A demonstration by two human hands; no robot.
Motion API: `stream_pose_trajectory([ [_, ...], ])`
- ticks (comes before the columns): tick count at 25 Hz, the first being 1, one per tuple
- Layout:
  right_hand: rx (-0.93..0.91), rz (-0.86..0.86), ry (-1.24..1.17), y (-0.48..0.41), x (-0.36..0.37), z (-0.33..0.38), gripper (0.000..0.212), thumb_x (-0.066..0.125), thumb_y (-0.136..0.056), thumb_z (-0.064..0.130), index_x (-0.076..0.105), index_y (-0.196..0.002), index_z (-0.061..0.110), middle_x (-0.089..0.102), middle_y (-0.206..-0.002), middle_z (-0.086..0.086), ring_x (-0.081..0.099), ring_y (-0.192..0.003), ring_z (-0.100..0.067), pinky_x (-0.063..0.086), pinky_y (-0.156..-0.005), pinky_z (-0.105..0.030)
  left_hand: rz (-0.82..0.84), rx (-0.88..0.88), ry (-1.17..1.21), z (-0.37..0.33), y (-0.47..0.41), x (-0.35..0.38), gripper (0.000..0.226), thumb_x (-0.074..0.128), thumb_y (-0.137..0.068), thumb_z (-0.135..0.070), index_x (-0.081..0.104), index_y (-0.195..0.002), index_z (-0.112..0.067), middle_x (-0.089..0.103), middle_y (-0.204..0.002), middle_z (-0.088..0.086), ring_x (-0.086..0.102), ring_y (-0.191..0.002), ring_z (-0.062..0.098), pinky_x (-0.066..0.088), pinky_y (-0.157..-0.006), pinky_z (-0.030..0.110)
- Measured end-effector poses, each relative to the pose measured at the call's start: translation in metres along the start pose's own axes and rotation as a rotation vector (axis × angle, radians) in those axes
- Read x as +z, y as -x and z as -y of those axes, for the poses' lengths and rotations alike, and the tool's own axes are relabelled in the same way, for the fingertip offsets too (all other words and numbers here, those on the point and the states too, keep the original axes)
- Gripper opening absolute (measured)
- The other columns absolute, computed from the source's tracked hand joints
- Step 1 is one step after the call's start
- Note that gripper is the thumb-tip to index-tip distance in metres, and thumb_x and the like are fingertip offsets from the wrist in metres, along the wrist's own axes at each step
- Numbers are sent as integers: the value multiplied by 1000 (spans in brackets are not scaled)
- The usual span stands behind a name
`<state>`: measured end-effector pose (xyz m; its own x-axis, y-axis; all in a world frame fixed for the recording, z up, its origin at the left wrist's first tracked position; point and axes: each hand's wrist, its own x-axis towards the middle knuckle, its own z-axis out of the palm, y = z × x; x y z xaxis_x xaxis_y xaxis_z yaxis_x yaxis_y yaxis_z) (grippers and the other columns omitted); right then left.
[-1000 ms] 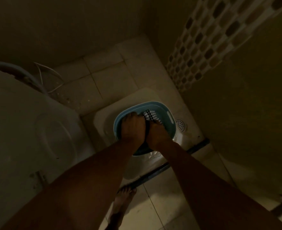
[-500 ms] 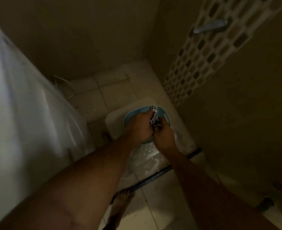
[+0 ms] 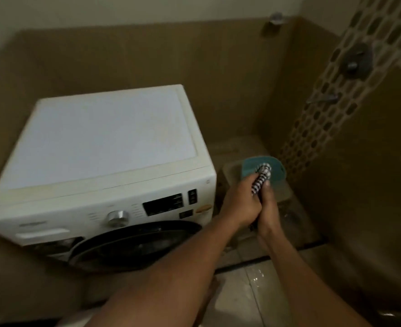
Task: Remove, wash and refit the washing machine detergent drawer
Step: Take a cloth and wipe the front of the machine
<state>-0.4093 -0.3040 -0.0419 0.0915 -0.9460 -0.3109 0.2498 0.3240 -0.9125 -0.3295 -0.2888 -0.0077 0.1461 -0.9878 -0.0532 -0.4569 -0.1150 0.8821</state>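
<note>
A white front-loading washing machine [image 3: 105, 147] stands at the left, its dark round door [image 3: 133, 244] facing me. The detergent drawer [image 3: 44, 233] front shows at the machine's upper left, seated in its slot. To the right of the machine, my left hand [image 3: 239, 204] and my right hand [image 3: 269, 208] are pressed together, both closed around a black-and-white checked cloth [image 3: 262, 177] twisted into a roll. The cloth's upper end sticks out above my fingers, over a blue basin [image 3: 249, 165] on the floor.
The basin sits on a pale raised base [image 3: 230, 171] in the corner by a mosaic tile strip [image 3: 331, 109]. Wall fittings [image 3: 355, 61] hang on the right wall. A dark floor threshold [image 3: 277, 254] crosses below my hands; water spots [image 3: 256, 277] lie on the tiles.
My hands lifted the cloth out of the basin and rose with it. My view swung up and left, bringing the washing machine's top and front into sight.
</note>
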Motion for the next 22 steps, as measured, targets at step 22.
stream_pose_trajectory([
  [22,-893,-45,1309,101,330,-243,59,26,-100,51,19,-154,29,8,-162,-15,0,-149,-29,2,-118,-57,-465,-313,366,269,273,-259,58,56,-83,-65,45,-138,-49,45,-145,-22,41,-131,-1,36,-107,24],
])
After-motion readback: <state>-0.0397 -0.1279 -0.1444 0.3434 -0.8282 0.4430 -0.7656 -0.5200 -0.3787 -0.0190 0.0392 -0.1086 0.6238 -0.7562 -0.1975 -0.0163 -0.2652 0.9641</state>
